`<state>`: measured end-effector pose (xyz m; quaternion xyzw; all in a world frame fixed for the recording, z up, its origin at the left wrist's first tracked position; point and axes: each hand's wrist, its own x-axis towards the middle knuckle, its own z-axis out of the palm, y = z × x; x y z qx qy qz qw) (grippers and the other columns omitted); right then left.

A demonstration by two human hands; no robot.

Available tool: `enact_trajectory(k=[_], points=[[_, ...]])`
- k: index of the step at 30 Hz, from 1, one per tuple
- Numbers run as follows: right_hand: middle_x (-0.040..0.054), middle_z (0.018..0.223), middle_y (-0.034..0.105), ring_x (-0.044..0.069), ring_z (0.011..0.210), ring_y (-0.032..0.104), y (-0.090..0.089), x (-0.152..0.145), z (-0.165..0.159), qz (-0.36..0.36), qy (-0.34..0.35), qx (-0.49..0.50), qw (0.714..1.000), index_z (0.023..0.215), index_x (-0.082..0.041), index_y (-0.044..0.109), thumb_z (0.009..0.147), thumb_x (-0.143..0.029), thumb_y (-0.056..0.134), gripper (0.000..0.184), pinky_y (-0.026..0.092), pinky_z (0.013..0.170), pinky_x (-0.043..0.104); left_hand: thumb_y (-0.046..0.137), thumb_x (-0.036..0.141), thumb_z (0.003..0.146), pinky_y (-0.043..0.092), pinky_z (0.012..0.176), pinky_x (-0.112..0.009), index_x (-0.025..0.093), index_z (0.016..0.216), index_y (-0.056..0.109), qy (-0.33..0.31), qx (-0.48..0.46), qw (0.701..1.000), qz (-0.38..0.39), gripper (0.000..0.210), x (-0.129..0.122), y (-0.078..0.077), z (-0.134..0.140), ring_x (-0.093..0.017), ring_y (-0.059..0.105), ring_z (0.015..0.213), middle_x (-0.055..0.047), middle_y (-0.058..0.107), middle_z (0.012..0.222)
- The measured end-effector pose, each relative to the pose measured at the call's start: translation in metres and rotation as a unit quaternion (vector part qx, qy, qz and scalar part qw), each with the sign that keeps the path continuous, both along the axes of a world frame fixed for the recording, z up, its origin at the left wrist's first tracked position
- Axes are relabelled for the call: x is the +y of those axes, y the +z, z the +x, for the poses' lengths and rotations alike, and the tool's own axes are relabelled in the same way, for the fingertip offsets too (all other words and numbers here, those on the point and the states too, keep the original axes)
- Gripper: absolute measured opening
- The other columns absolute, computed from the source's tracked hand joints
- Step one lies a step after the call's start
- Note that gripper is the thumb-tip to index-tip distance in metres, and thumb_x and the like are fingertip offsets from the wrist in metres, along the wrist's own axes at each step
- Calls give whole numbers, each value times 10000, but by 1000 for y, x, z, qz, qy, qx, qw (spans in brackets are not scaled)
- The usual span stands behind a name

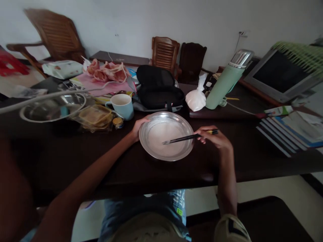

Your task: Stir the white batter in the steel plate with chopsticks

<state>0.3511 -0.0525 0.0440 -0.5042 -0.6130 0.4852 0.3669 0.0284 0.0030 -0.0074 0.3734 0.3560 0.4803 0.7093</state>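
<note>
A round shallow metal bowl (167, 157) stands on the dark table in front of me, holding a pale, whitish mixture (161, 134). My left hand (139, 128) grips the bowl's left rim. In my right hand (214, 137) is a pair of black chopsticks (183, 138), closed in the fingers. Their tips reach into the pale mixture near the middle of the bowl. Whether the mixture is wet or dry is hard to make out. Beyond the bowl sits a tied clear plastic bag (196, 99) of white powder. A light blue mug (124, 107) is just past my left hand.
A green thermos (224, 84) stands tilted in view behind the bag. An open black case (161, 95) lies behind the bowl. To the left are a metal basin (27, 117), plastic containers (97, 116) and a small jar (117, 122). Stacked books (282, 134) lie right.
</note>
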Motion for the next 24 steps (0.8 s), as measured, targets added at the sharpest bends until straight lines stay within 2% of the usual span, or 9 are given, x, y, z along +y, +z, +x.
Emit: enact_trajectory(k=[3, 4, 7, 8, 12, 16, 17, 20, 24], points=[[17, 581, 649, 101, 468, 548, -1, 1, -2, 49, -103, 15, 993, 767, -165, 757, 717, -466, 750, 305, 431, 413, 206, 570, 221, 669, 496, 740, -332, 144, 1174, 663, -4, -7, 1000, -4, 519, 1, -1, 0, -218, 636, 753, -39, 734, 882], [15, 585, 650, 101, 470, 549, -1, 1, -3, 50, -91, 18, 994, 789, -168, 756, 725, -466, 744, 305, 434, 416, 207, 576, 218, 664, 493, 738, -327, 141, 1168, 666, -6, -4, 1000, -5, 517, 1, -1, 0, -221, 637, 765, -41, 734, 890], [24, 587, 656, 109, 469, 557, -2, 0, -5, -3, 31, 3, 1000, 839, -156, 763, 727, -463, 745, 328, 452, 434, 224, 591, 211, 656, 483, 740, -312, 132, 1149, 672, -3, -1, 1000, -3, 506, 1, -2, 0, -226, 642, 794, -42, 733, 889], [26, 579, 655, 109, 465, 556, -1, -1, -5, -12, 39, -3, 999, 829, -151, 765, 722, -464, 750, 332, 450, 433, 224, 591, 214, 659, 483, 746, -314, 134, 1147, 672, -3, -5, 1000, -3, 501, 1, -2, -1, -227, 643, 798, -40, 732, 888], [22, 589, 655, 103, 483, 558, 0, 0, -3, 43, -82, 16, 996, 783, -161, 759, 713, -473, 754, 319, 447, 440, 213, 589, 228, 662, 485, 781, -335, 146, 1150, 667, -15, -11, 1000, -1, 501, 2, -2, -1, -233, 644, 820, -43, 732, 917], [33, 602, 657, 114, 488, 563, 1, -2, -4, 4, 28, -5, 1000, 805, -153, 764, 732, -473, 740, 329, 470, 461, 239, 600, 232, 651, 487, 778, -343, 149, 1168, 665, -9, -1, 1000, 0, 527, 1, -2, -1, -253, 645, 847, -54, 735, 934], [35, 588, 651, 115, 476, 558, 2, -2, -4, -2, 25, -12, 1000, 797, -149, 765, 729, -477, 743, 336, 464, 449, 239, 597, 235, 653, 489, 780, -349, 146, 1173, 663, -7, -2, 1000, 1, 532, 1, -1, -1, -258, 645, 849, -57, 735, 939], [29, 588, 648, 116, 477, 554, 2, -2, -5, 31, -57, 1, 998, 798, -160, 760, 727, -487, 742, 335, 456, 435, 233, 591, 234, 657, 492, 792, -365, 135, 1194, 657, -12, -5, 1000, 3, 550, 0, 0, 0, -260, 648, 836, -66, 735, 950], [31, 602, 657, 118, 493, 567, 0, -2, -5, 3, 24, -6, 1000, 791, -160, 764, 730, -463, 750, 309, 468, 459, 238, 587, 225, 663, 492, 781, -347, 130, 1217, 646, -10, 1, 1000, 8, 565, 1, -1, 0, -251, 649, 829, -60, 737, 933]])
